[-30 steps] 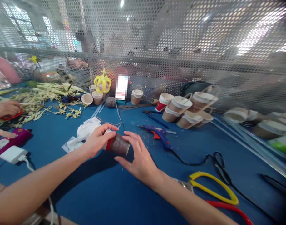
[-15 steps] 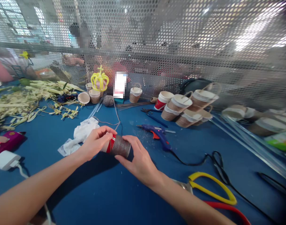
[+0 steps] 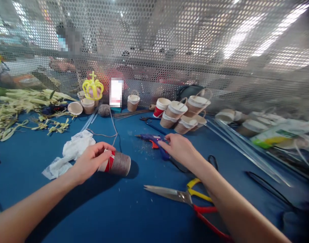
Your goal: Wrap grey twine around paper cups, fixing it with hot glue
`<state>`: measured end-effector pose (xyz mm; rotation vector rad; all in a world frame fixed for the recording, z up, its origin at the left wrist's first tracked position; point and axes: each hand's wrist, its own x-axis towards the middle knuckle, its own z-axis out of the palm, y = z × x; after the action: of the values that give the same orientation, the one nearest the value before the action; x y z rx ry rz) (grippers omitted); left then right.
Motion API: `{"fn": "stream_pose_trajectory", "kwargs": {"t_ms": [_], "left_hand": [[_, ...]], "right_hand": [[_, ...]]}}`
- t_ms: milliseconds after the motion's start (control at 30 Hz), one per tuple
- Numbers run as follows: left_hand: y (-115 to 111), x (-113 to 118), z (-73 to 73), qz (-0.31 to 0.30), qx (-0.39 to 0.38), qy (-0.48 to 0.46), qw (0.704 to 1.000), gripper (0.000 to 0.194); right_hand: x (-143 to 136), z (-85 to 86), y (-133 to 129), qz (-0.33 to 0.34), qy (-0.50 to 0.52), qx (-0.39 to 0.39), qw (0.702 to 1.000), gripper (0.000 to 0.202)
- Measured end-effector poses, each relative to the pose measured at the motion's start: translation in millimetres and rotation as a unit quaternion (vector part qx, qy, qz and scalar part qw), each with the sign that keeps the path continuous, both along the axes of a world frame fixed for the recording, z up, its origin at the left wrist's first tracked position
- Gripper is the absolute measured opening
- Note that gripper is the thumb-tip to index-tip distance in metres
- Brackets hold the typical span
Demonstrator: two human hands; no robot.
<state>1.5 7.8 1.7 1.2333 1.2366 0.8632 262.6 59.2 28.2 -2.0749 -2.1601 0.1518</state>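
Note:
My left hand (image 3: 90, 160) grips a paper cup (image 3: 120, 164) by its bare end, the cup tilted on its side. Grey-brown yarn is wound round most of it, and a red printed band shows near my fingers. A strand of yarn (image 3: 116, 130) runs back from there to a grey yarn ball (image 3: 104, 110). Over on the right, my right hand (image 3: 178, 148) is closed round the rear of a blue hot glue gun (image 3: 151, 137) with an orange trigger, which lies on the table, nozzle pointing left. My fingers partly hide its handle.
Large scissors (image 3: 179, 195) lie open in front, under my right forearm. Several yarn-wrapped cups (image 3: 186, 123) stand behind the glue gun. A crumpled white cloth (image 3: 77, 145) is left of my left hand. Dried husks (image 3: 18, 104) cover the far left. Perforated metal (image 3: 149, 40) forms the back.
My right hand has let go of the wrapped cup and moved right to the glue gun. My left hand still holds the cup. The view has turned right, showing more of the scissors.

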Motion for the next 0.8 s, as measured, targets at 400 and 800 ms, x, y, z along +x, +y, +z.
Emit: {"fn": "stream_pose_trajectory", "kwargs": {"t_ms": [400, 800], "left_hand": [[6, 6, 10.5, -0.006, 0.006, 0.044, 0.999, 0.016], [11, 4, -5.5, 0.038, -0.026, -0.092, 0.995, 0.019]], "right_hand": [[-1, -7.1, 2, -0.027, 0.161, -0.032, 0.986, 0.03], [-38, 22.9, -65, 0.139, 0.329, -0.097, 0.929, 0.015]]}}
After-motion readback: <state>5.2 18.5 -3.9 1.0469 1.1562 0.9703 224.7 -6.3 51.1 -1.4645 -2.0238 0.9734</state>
